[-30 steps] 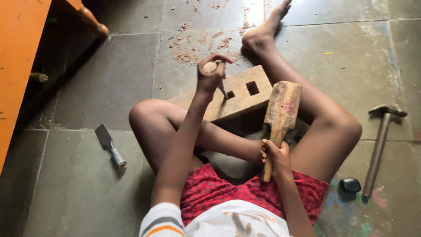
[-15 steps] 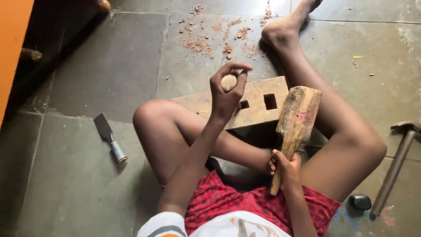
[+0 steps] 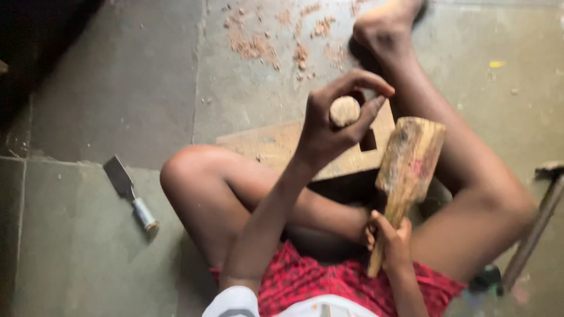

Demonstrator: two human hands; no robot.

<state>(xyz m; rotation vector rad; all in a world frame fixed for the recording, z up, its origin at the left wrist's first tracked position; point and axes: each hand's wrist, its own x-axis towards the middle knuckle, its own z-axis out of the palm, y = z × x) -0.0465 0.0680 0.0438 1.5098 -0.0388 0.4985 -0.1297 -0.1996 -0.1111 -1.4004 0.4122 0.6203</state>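
Floor (image 3: 117, 94) — grey stone slabs filling the frame, a joint line running down left of centre; dark shadow in the upper left corner.

Legs of the seated person — one knee bent at centre left, the other leg stretched toward the upper right, foot at the top edge.

Red patterned shorts (image 3: 311, 279) — bottom centre, with a white shirt hem below them.

Wooden block (image 3: 276, 144) — flat, pale, lying on the floor at centre between the legs, with a dark square hole cut in it near its right end; partly hidden by the left hand.

Wooden mallet (image 3: 408, 161) — right of centre, head up and tilted, worn and stained, its handle running down into the right hand.

Hammer (image 3: 537, 220) — right edge, lying on the floor, handle slanting down; blurred.

Left hand (image 3: 329, 132) — raised at centre above the block, fingers curled around a round-ended wooden piece (image 3: 345, 110), thumb and forefinger pinching it.

Right hand (image 3: 390, 243) — lower right of centre, fist wrapped tight around the mallet handle.

Chisel (image 3: 130, 194) — left of centre, flat on the floor well apart from both hands, blade toward the upper left.

Wood chips (image 3: 258, 44) — reddish, scattered at top centre near the foot.
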